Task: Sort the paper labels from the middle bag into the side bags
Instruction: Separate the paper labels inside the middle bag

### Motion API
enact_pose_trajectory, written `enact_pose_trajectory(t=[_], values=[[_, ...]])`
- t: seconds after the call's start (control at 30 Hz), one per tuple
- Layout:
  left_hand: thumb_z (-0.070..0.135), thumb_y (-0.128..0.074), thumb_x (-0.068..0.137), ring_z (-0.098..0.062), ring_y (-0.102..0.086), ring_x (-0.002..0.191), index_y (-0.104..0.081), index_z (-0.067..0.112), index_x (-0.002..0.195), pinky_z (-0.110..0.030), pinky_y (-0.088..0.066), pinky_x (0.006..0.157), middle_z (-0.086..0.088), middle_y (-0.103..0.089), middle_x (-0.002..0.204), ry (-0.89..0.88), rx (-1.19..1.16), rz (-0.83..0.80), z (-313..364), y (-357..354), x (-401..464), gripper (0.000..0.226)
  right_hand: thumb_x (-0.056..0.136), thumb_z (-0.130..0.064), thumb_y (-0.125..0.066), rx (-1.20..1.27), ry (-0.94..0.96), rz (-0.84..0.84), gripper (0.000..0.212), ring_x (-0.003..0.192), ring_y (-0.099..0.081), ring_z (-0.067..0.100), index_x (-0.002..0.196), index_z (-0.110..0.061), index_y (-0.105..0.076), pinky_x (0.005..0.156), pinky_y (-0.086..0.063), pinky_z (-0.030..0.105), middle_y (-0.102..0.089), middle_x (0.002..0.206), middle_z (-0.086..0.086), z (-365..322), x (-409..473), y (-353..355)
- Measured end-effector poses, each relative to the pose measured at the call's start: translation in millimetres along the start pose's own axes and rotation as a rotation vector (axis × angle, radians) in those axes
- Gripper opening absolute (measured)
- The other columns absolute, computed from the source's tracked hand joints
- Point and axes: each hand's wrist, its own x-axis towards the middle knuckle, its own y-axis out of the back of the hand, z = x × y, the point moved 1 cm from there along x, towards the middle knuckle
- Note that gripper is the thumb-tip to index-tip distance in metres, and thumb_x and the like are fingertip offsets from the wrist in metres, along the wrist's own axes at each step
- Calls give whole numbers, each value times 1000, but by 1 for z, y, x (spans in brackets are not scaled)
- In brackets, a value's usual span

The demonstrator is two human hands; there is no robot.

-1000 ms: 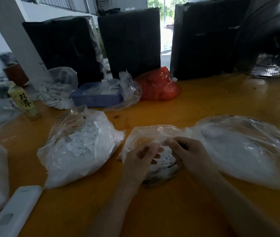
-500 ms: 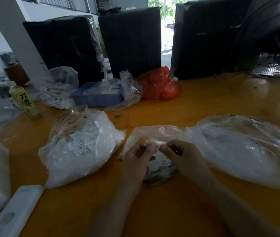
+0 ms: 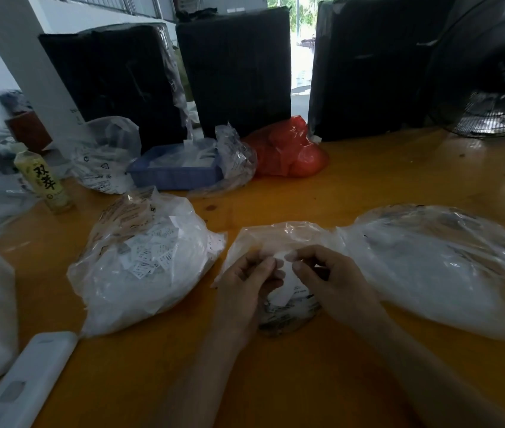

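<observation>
Left hand [image 3: 249,281] and right hand [image 3: 326,278] pinched paper labels [image 3: 285,273] above middle bag [image 3: 275,239] | likely separating them for sorting.

Counter [image 3: 368,186]: orange-yellow. Side bags [image 3: 140,273] and middle bag [image 3: 275,236]: clear. Labels [image 3: 152,257]: white, black print. Tray [image 3: 174,177]: blue. Far bag [image 3: 288,149]: red. Boxes [image 3: 235,72]: black. Bottle [image 3: 42,179]: yellow-green.
</observation>
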Motion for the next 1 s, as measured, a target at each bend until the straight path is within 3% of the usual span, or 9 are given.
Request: enact_pose_trajectory(t=[0.1, 0.3, 0.4, 0.5, 0.77, 0.9, 1.0], values=[[15, -74, 87, -16, -74, 80, -78, 17, 88, -25, -60, 72, -11, -77, 93, 1, -6, -2, 1, 1, 0, 5, 99, -26, -61, -14, 3, -11, 12, 47, -42, 5, 104, -37, -65, 42, -34, 17, -63, 78, -7, 2, 1, 0], [12, -74, 95, -22, -77, 87, -80, 21, 92, -27, -61, 77, -14, -79, 98, -49, 149, -3, 0, 1, -4, 11, 97, -26, -65, -124, 44, 6, 2, 68, -59, 10, 98, -27, -64, 60, -52, 22, -64, 85, -11, -5, 0, 2], [11, -76, 94, -26, -78, 91, -77, 10, 100, -28, -61, 78, -15, -78, 96, -76, 200, 18, -2, 2, -4, 6, 94, -29, -67, -157, 57, 6, 6, 61, -54, 3, 97, -29, -62, 56, -46, 18, -61, 83, -10, -6, 0, 1], [13, -75, 95, -28, -78, 92, -76, 10, 98, -30, -62, 79, -14, -79, 96, -76, 217, 39, -3, 2, -5, 4, 89, -32, -73, -206, 86, 18, 18, 62, -54, 0, 101, -32, -59, 54, -45, 15, -59, 81, -12, -6, 0, 2], [16, -72, 99, -27, -79, 93, -68, 6, 98, -31, -63, 80, -10, -80, 100, -85, 269, 9, -6, 1, -6, 11, 96, -26, -64, -366, 150, 104, 12, 86, -57, -9, 94, -35, -57, 71, -46, 5, -56, 81, -26, -3, 3, 3], [43, -80, 85, -24, -79, 94, -72, 12, 107, -35, -64, 85, -7, -81, 100, -59, 289, -11, -3, -1, -8, 38, 99, -23, -61, -395, 157, 73, 5, 85, -57, -10, 100, -25, -66, 71, -45, 4, -54, 83, -26, 2, 4, 2], [27, -81, 92, -25, -79, 93, -78, 17, 101, -40, -64, 88, -8, -81, 94, -68, 321, 24, -5, 1, -7, 15, 101, -27, -59, -419, 149, 51, 11, 78, -57, -10, 107, -24, -67, 72, -45, 3, -60, 89, -21, 3, 5, -1]])
